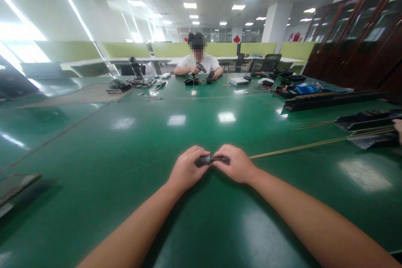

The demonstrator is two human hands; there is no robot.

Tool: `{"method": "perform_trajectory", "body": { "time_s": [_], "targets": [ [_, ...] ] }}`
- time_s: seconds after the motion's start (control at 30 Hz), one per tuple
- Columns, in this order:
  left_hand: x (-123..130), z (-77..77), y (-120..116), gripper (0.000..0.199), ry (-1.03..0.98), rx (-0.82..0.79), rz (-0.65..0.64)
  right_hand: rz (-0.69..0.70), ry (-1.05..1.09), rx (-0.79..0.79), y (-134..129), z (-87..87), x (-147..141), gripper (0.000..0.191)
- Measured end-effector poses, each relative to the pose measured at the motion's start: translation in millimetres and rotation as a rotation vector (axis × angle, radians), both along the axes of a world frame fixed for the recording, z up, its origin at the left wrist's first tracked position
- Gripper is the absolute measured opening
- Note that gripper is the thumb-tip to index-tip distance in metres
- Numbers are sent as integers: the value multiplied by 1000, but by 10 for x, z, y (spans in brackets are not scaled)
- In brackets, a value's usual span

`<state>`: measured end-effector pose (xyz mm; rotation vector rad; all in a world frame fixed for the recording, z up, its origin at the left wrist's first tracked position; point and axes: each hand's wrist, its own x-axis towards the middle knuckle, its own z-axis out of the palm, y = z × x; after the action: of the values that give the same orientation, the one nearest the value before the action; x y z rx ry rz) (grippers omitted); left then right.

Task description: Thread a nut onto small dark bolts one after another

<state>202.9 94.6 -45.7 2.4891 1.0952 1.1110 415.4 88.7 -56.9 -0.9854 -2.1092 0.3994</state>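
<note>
My left hand (189, 167) is closed around the thick end of a small dark cylindrical part (205, 160) with a greyish collar. From that collar a thin dark shaft (220, 159) runs to the right, pinched by the fingers of my right hand (235, 163). Both hands meet just above the green tabletop (194, 217), fingertips almost touching. Much of the part is hidden by my fingers, so its exact kind cannot be made out. Thin brass-coloured rods (292, 149) lie just beyond my right hand, stretching off to the right.
Across the table a person (197, 60) holds a dark drill-like tool. Dark metal channels (333, 101) with rods lie at right, near another person's hand (398, 127). Tools, a blue bundle (306, 88) and a white box (238, 81) stand farther back. A flat board (19, 188) lies at left.
</note>
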Motion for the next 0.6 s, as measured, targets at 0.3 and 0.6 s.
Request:
{"method": "perform_trajectory", "body": {
  "time_s": [0.3,0.6],
  "targets": [
    [-17,-15,10,17,0,2,-1,-7,-6,-7,-5,2,6,12],
    [-19,-20,23,18,-8,15,7,-15,6,5,17,-20,14,11]
  ]
}}
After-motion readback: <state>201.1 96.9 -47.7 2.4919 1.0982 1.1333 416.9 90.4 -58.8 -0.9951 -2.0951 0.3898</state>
